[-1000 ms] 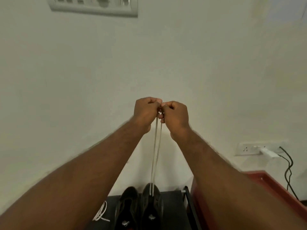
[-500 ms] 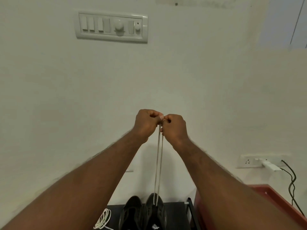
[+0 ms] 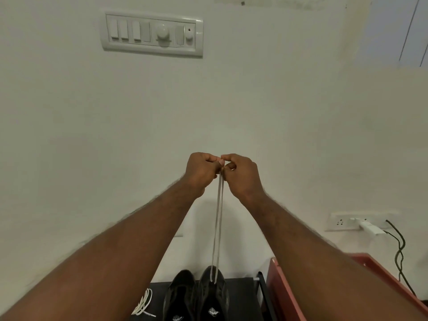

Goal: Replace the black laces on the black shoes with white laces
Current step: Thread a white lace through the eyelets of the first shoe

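Two black shoes stand side by side on a dark surface at the bottom centre, the left shoe (image 3: pixel 179 295) and the right shoe (image 3: pixel 214 295). A white lace (image 3: pixel 218 228) runs as two taut strands from the right shoe's toe end straight up to my hands. My left hand (image 3: pixel 200 173) and my right hand (image 3: pixel 243 176) are raised together in front of the wall, fingertips touching, each pinching one end of that lace. A second white lace (image 3: pixel 143 304) lies coiled left of the shoes.
A red tray or box (image 3: pixel 287 293) sits right of the shoes. On the wall are a switch panel (image 3: pixel 151 34) high up and a socket (image 3: pixel 341 222) with a white plug (image 3: pixel 369 228) and a dark cable (image 3: pixel 400 251).
The view has tilted upward, bringing the switch panel fully into sight. My hands stay together holding the lace ends; their grip looks the same.
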A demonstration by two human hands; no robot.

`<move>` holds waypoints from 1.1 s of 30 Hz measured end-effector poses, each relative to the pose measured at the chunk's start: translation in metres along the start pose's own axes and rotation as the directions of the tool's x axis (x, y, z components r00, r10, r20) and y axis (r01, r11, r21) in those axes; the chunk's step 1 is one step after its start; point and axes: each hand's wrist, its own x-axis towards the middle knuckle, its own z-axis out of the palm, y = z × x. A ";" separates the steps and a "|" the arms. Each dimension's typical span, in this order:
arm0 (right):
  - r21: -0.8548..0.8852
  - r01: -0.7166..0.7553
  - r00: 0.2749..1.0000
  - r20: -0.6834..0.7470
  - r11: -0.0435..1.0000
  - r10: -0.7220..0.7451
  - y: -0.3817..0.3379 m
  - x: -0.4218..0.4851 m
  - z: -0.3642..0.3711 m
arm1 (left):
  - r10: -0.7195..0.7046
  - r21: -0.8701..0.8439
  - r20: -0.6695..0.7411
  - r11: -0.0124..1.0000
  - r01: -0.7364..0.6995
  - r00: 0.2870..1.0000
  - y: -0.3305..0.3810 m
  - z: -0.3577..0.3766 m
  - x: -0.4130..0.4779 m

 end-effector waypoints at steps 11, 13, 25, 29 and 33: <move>0.150 -0.284 0.958 0.090 0.947 0.273 0.020 -0.011 -0.002 | -0.109 -0.060 -0.115 0.993 0.103 0.987 -0.020 -0.006 0.002; 0.145 -0.345 0.938 0.083 0.927 0.336 0.046 -0.020 -0.005 | 0.024 0.354 -0.145 0.935 0.029 0.989 -0.047 -0.018 0.001; -0.135 -0.581 0.761 0.260 0.802 0.595 0.233 -0.163 0.100 | -0.431 0.922 0.281 0.370 -0.117 0.857 -0.286 0.011 -0.066; -0.130 -0.673 0.674 0.297 0.728 0.676 0.267 -0.196 0.127 | -0.461 0.896 0.277 0.442 -0.052 0.843 -0.336 0.030 -0.073; -0.062 -0.707 0.662 0.289 0.704 0.691 0.281 -0.200 0.143 | -0.485 0.891 0.243 0.454 0.004 0.840 -0.362 0.039 -0.069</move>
